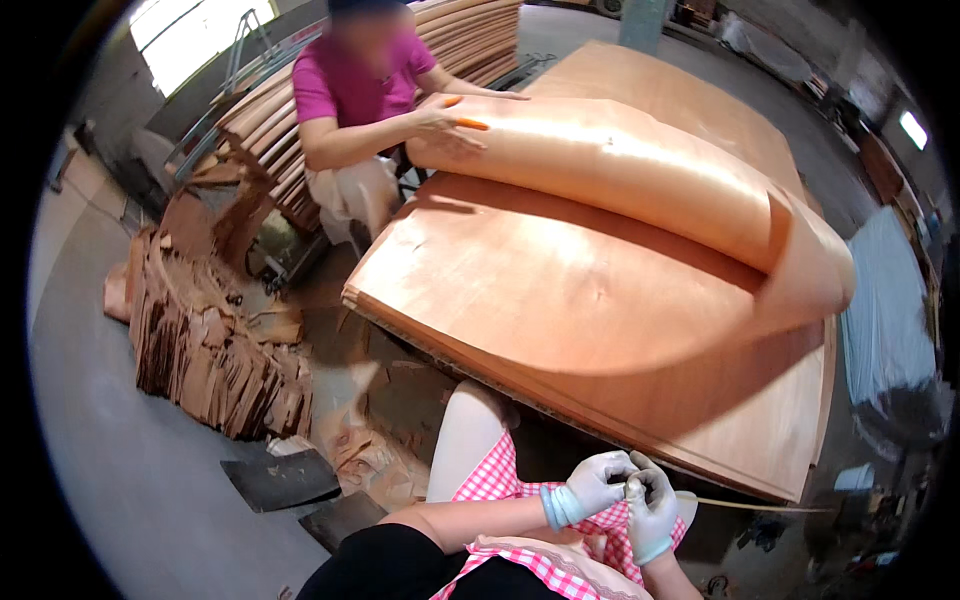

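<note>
My left hand (597,482), in a whitish glove with a light blue cuff, meets my right hand (652,508) above my lap. The right wears a matching glove. Fingers of both are pinched together at one spot. From there a thin, pale yellowish strip (765,506) runs out to the right, past the near edge of the sheet stack; its end between the fingers is hidden. Beyond my hands lies a stack of reddish-tan wood veneer sheets (520,270). A large veneer sheet (620,165) curls over in a roll on top.
Across the stack, a co-worker (355,100) in a magenta shirt rests both hands on the rolled sheet, orange bits at the fingers. Broken veneer scraps (200,350) pile up at left. Dark flat pieces (280,480) lie on the floor. Light blue sheeting (890,310) stands at right.
</note>
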Demonstrator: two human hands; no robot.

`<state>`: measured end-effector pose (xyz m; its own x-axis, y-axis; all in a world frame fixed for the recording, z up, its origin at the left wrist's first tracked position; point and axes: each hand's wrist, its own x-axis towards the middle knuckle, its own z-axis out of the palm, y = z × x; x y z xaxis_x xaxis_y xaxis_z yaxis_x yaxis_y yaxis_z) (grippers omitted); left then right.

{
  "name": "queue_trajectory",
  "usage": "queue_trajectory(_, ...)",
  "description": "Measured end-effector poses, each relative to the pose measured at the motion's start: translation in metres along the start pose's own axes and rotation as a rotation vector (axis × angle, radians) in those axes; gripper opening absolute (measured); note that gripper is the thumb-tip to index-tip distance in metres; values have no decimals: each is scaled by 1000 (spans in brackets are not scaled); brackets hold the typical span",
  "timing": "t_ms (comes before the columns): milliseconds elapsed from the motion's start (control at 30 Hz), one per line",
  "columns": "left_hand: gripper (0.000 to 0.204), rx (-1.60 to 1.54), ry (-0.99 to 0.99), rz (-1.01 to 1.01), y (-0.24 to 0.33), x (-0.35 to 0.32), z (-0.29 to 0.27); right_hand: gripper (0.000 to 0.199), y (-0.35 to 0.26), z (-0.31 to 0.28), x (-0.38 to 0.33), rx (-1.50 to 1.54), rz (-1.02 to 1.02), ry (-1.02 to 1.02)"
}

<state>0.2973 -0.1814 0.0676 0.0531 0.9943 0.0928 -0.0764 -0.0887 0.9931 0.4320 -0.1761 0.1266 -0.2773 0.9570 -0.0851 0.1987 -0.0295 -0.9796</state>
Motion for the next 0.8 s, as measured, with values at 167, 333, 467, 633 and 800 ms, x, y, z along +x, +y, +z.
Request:
queue_trajectory(167,6,-240,189,-140,-14,-13,-29,60,4,33,8,150,-32,-3)
queue_trajectory(333,13,-55,725,-264,34,12,-147,15,20,-40,45,-737,-37,-49)
queue_trajectory(467,19,195,1133,-153,-42,-2,-334,19,47,-112,55,-729,93,-10)
queue_trajectory(633,15,571,1267,-299,-34,-18,-465,20,69,-159,59,-887,217,24)
queue_trajectory(800,21,703,1190,-430,-35,0,-476,28,63,-145,63,-927,292,26)
